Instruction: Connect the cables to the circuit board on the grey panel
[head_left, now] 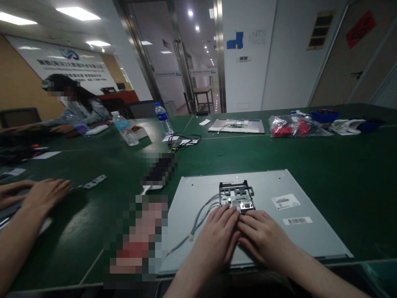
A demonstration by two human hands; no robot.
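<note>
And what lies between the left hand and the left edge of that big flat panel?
Grey cables with a pale connector lie there on the flat panel, in the head view.

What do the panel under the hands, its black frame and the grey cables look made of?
Panel: probably coated sheet metal, matte; the pale grey face is flat with straight edges. Black frame: likely dull molded plastic, judging by its ribs and cutouts, though dark metal is possible. Cables: apparently plastic-sheathed wire, since they bend in loose curves; finish unclear.
</note>
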